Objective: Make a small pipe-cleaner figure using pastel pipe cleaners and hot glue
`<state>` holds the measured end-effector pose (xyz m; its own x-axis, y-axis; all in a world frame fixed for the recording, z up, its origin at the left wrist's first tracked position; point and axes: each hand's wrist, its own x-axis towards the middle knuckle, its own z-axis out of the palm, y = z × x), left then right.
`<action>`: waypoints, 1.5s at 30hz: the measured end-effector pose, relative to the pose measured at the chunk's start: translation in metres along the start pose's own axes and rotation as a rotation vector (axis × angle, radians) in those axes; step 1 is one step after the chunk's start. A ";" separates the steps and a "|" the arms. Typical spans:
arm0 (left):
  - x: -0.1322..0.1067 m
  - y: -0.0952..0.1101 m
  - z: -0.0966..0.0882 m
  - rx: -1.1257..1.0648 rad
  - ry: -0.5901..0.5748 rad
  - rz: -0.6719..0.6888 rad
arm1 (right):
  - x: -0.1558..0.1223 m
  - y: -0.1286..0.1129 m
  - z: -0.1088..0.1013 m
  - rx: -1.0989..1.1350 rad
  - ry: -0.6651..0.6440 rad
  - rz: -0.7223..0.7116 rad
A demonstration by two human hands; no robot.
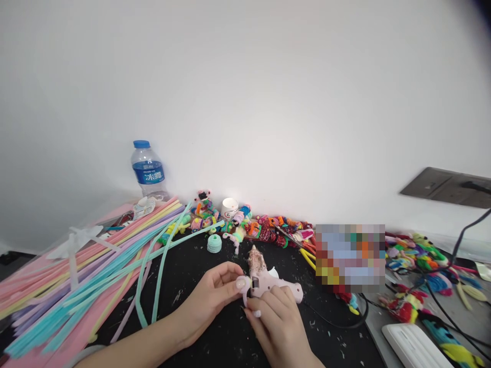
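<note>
My left hand (210, 298) and my right hand (276, 322) meet low in the middle of the view over a black mat (215, 332). Both pinch a small pink pipe-cleaner piece (244, 292) between their fingertips. Just behind my fingers lies a pink glue gun (268, 280) on the mat, its nozzle pointing left toward the piece; my right hand's fingers rest against its body. A small mint-green coil (214, 243) sits on the mat farther back.
A wide pile of long pastel pipe cleaners (88, 271) covers the left side. A water bottle (148, 171) and a white cup (229, 207) stand by the wall. Colourful pipe-cleaner figures (268, 227) line the back and right. Black cables (441, 306) and a white device (414, 347) lie at right.
</note>
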<state>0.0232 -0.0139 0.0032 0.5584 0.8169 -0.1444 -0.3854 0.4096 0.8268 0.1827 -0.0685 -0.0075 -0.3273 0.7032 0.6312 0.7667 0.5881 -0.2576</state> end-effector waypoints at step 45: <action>0.000 -0.016 0.001 0.020 0.050 0.007 | 0.011 -0.008 0.010 -0.061 0.131 -0.165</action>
<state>0.0303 -0.0213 -0.0093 0.5180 0.8393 -0.1651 -0.3742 0.3959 0.8386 0.1673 -0.0621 -0.0058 -0.3798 0.5389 0.7519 0.7418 0.6631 -0.1005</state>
